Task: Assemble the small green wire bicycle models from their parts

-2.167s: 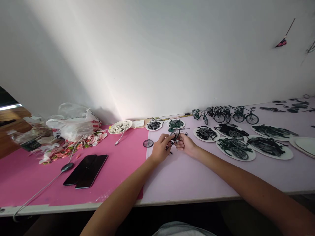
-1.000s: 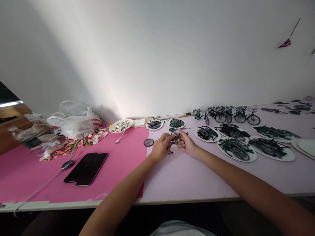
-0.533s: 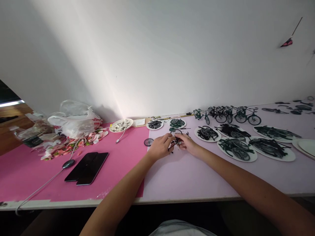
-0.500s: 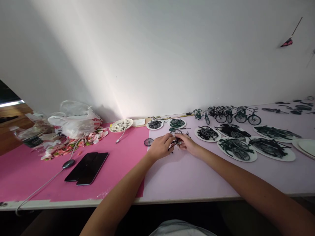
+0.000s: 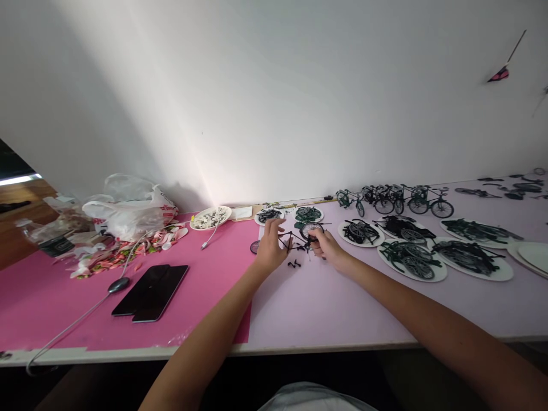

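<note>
My right hand (image 5: 326, 246) grips a small black toy bicycle frame (image 5: 290, 234) by its end with a spoked wheel (image 5: 309, 230). To the left, my left hand (image 5: 273, 245) is apart from it, fingers spread and holding nothing. Partly behind that hand, a loose black wheel (image 5: 254, 247) lies on the pink surface. Several tiny black parts (image 5: 294, 264) rest on the pale sheet below the frame. Just beyond the hands stand a plate of black parts (image 5: 280, 216) and a plate of green parts (image 5: 308, 214).
Plates heaped with bicycle parts (image 5: 411, 260) spread across the right. Assembled toy bicycles (image 5: 432, 202) stand along the wall. On the left lie two dark phones (image 5: 156, 292), a grey cable (image 5: 71, 329), petal-like pieces (image 5: 128, 251) and a white plastic bag (image 5: 128, 208).
My left hand has let go of the bicycle, moved slightly left and spread its fingers. The right hand still holds it, and the tiny parts below have come into view.
</note>
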### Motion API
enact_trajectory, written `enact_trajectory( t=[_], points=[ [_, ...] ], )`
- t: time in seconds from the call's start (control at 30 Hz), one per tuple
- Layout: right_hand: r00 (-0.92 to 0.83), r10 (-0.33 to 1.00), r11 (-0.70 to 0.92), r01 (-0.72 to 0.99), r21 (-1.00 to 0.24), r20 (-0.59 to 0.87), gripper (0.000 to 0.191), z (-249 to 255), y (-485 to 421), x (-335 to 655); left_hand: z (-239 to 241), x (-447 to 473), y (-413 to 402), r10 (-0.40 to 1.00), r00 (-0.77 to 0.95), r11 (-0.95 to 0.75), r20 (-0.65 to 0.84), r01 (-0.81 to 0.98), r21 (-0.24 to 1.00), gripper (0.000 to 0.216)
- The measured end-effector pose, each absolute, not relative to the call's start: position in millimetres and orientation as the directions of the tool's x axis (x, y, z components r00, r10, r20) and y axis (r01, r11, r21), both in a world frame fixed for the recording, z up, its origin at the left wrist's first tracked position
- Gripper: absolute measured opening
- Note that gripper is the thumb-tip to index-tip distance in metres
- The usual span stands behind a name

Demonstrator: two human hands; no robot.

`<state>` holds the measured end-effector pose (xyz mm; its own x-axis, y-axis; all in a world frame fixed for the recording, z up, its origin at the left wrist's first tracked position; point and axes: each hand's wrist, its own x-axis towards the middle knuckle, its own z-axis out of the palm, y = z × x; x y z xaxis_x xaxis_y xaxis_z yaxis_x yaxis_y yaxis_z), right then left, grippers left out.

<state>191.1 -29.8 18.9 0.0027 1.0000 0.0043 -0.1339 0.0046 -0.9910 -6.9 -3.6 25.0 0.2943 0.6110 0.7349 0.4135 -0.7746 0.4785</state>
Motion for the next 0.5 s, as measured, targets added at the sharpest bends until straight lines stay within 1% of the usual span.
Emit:
enact_trajectory(
  t=[0.03,0.07,0.13,0.17,0.2,0.27,0.33,0.43,0.5],
  points=[
    [0.019,1.0,0.018,-0.15,-0.989,0.015,0.041,19,-29,191,23,-5,-1,0.675,0.236,-0.73,0.699,0.356,0.584,0.053],
    [0.031,0.999,0.03,-0.164,-0.986,0.026,0.043,19,-29,190,21,-4,1,0.75,0.19,-0.66,0.634,0.282,0.696,0.057],
    [0.049,0.998,0.051,-0.188,-0.981,0.043,0.045,19,-27,188,17,0,3,0.882,0.185,-0.453,0.432,0.086,0.887,0.064],
    [0.054,0.997,0.059,-0.194,-0.979,0.05,0.045,19,-27,188,16,1,4,0.919,0.22,-0.333,0.328,-0.015,0.943,0.065],
    [0.057,0.997,0.065,-0.198,-0.978,0.055,0.045,19,-27,187,15,3,4,0.934,0.272,-0.214,0.234,-0.099,0.972,0.063],
    [0.062,0.996,0.068,-0.192,-0.979,0.057,0.044,18,-28,186,14,4,3,0.919,0.38,-0.023,0.105,-0.214,0.977,0.054],
    [0.06,0.997,0.065,-0.179,-0.982,0.055,0.043,18,-29,185,16,4,3,0.886,0.461,0.1,0.051,-0.297,0.95,0.048],
    [0.046,0.997,0.074,-0.16,-0.984,0.068,0.042,18,-30,184,22,1,3,0.855,0.515,0.194,0.059,-0.423,0.885,0.05],
    [0.027,0.997,0.08,-0.146,-0.986,0.077,0.042,17,-30,184,27,-2,2,0.858,0.511,0.221,0.052,-0.459,0.861,0.049]
  ],
)
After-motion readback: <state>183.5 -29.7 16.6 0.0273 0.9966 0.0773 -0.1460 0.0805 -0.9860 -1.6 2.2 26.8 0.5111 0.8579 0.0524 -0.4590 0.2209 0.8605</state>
